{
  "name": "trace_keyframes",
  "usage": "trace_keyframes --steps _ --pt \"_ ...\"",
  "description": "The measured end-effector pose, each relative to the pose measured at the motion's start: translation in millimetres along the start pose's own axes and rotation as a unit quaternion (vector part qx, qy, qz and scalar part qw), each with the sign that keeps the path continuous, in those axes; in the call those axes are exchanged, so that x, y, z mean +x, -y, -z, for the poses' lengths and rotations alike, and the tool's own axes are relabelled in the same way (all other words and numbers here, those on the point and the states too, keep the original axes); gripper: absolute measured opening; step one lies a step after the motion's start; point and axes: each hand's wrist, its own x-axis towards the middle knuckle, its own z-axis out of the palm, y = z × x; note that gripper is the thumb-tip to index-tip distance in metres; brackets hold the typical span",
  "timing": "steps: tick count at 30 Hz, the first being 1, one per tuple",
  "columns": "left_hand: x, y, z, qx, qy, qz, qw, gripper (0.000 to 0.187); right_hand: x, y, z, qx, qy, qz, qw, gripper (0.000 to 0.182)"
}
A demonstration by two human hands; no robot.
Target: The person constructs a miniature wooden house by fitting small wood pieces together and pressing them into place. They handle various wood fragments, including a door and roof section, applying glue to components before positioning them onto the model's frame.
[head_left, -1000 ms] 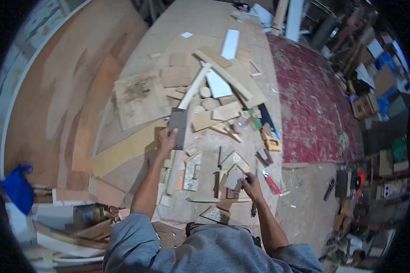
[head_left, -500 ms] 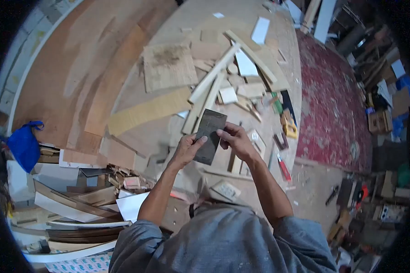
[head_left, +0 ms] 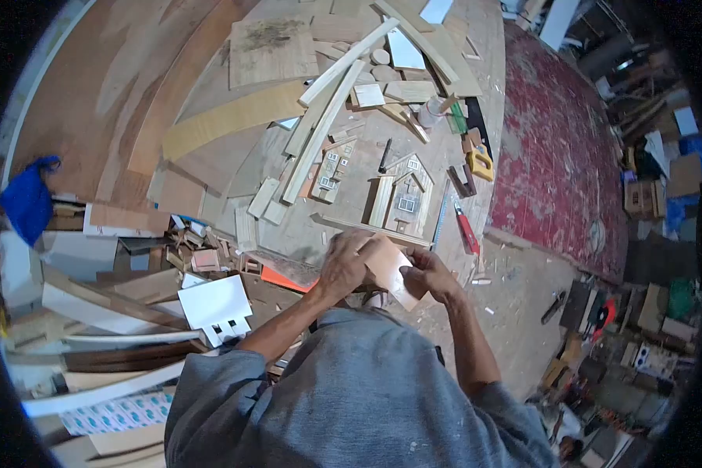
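Observation:
Close to my body, at the near edge of the workbench, both hands hold a sheet of sandpaper [head_left: 392,273]. Its smooth tan back faces up and is bent, catching the light. My left hand [head_left: 345,264] is closed on the left side of the sheet, its fingertips partly hidden. At the other side my right hand [head_left: 433,276] pinches it with the thumb on top. Just beyond lies a small wooden house front [head_left: 407,195] with white window frames. A second small house piece [head_left: 333,171] with windows sits to its left.
Wooden strips [head_left: 324,129] and offcuts cover the bench behind. At right are a red utility knife [head_left: 466,230], a yellow-handled tool [head_left: 480,162] and a worn red board [head_left: 558,148]. Curved boards [head_left: 109,312] are stacked at left, below a blue bag [head_left: 27,199].
Both hands have come down toward my body with the sandpaper. Its dark face showed before; now the tan back shows. The view has tilted down, uncovering the small house pieces.

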Motion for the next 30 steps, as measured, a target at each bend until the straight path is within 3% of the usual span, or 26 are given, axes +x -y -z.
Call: trace_keyframes --steps 2,4,5,6,7,8,9,10,11,13,18,20,21,24,26,30 --pt "-35 0 -23 -0.05 -0.103 0.224 0.968 0.039 15 -47 20 -0.055 -0.062 0.097 0.992 0.028" --pt "-90 33 -70 -0.093 -0.06 0.442 0.89 0.032 33 -78 33 -0.087 -0.062 0.126 0.986 0.028" --pt "-110 43 -96 -0.088 -0.066 0.446 0.888 0.032 41 -92 37 -0.115 -0.07 0.151 0.979 0.027" --pt "-126 53 -118 -0.184 -0.077 0.506 0.839 0.029 55 -107 44 -0.205 -0.062 0.123 0.969 0.027" --pt "-128 52 -122 -0.278 -0.088 0.555 0.779 0.026 62 -107 41 -0.207 -0.053 0.127 0.969 0.027" --pt "-130 51 -127 -0.274 -0.096 0.558 0.778 0.026 70 -107 36 -0.231 -0.055 0.135 0.962 0.026" --pt "-120 41 -123 -0.326 -0.112 0.572 0.744 0.026 77 -107 32 -0.256 -0.059 0.143 0.954 0.026" --pt "-116 37 -127 -0.378 -0.127 0.584 0.707 0.025 82 -109 29 -0.248 -0.068 0.244 0.935 0.022" --pt "-112 34 -131 -0.376 -0.133 0.586 0.705 0.025 87 -109 29 -0.248 -0.062 0.245 0.935 0.022" --pt "-99 30 -135 -0.113 -0.166 0.566 0.8 0.032 95 -112 35 -0.274 -0.057 0.209 0.937 0.018" --pt "-96 40 -163 -0.195 -0.208 0.61 0.739 0.039 93 -98 26 -0.169 -0.039 0.202 0.964 0.012" --pt "-87 30 -150 -0.147 -0.165 0.586 0.779 0.037 93 -87 21 -0.18 -0.011 0.107 0.978 0.011" --pt "-85 30 -150 -0.146 -0.17 0.586 0.779 0.037 99 -91 21 -0.182 -0.008 0.11 0.977 0.011" --pt "-85 37 -161 -0.167 -0.156 0.631 0.741 0.039 107 -102 17 -0.095 0.046 0.066 0.992 0.009" --pt "-88 44 -171 -0.209 -0.211 0.667 0.683 0.044 97 -98 11 -0.068 0.055 0.054 0.995 0.009" --pt "-82 36 -142 -0.333 -0.246 0.643 0.645 0.05 94 -110 7 -0.023 0.072 0.046 0.996 0.011"
